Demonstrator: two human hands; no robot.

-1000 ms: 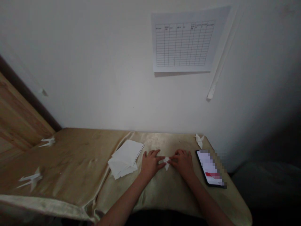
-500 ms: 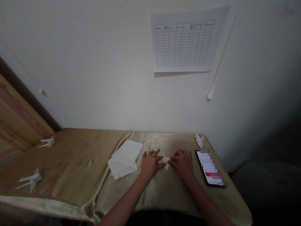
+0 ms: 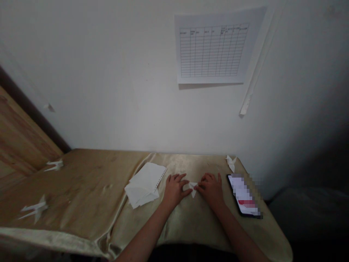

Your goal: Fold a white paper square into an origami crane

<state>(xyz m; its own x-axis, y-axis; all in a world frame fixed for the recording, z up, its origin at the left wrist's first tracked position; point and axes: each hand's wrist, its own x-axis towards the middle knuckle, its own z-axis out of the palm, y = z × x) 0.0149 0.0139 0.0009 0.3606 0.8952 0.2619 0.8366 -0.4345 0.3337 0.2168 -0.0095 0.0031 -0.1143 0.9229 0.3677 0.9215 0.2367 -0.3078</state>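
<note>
- The small folded paper (image 3: 193,193) lies on the cloth-covered counter (image 3: 196,225), between the two hands, with one point toward the person.
- The change in the last second is small: the fingertips of the left hand (image 3: 174,189) are a little back to the left, so more of the upper part of the paper is visible.
- The left hand is partly open, its thumb and index finger apart at the left side of the paper; whether it grips, I cannot tell.
- The right hand (image 3: 211,189) has its thumb and index finger close together and seems to pinch the right part.
- In my judgement, this means a fine adjustment of the fold, with the right hand doing more of the holding.
- The loose sheets (image 3: 147,178) and the phone (image 3: 238,194) remain in the same places, on either side of the hands.
</note>
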